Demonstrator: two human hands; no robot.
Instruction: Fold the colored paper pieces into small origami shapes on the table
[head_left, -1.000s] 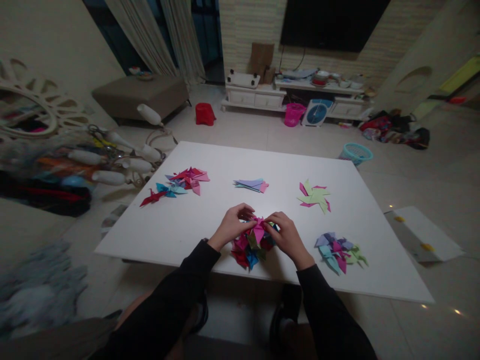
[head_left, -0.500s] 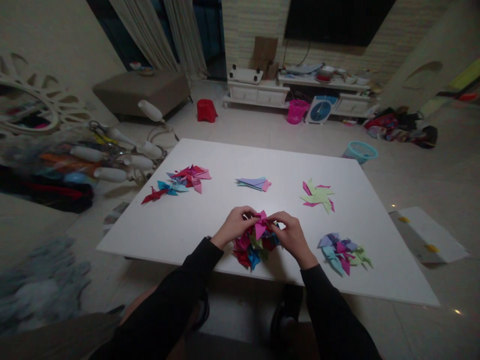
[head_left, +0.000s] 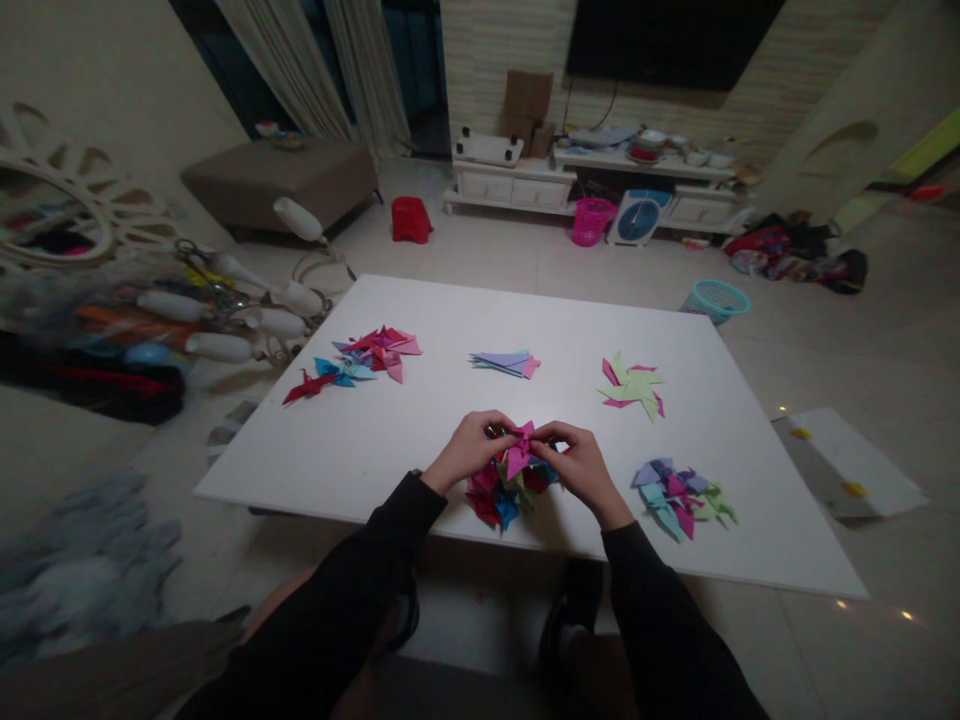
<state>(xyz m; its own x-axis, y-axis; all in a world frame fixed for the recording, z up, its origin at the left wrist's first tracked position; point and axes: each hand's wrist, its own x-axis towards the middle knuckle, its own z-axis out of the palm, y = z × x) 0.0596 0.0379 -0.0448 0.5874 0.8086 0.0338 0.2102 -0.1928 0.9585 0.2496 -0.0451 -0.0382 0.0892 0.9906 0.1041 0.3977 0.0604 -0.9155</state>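
Between my two hands is a pink origami crane, pinched from both sides. My left hand closes thumb and fingers on its left side. From the right, my right hand grips it the same way. Just below and behind the crane, a cluster of folded paper cranes in red, blue, olive and magenta rests near the table's front edge. The hands partly cover this cluster. Whether the pink crane touches it, I cannot tell.
On the white table lie a red, pink and blue crane pile, a stack of folded paper strips, a green-and-pink paper pinwheel and a pastel crane pile. A lamp with white shades stands beside the left edge.
The pink crane has turned slightly in my fingers and sits a little further right in view. Both hands keep their pinch. The whole view has shifted a little; the piles stay as they were.
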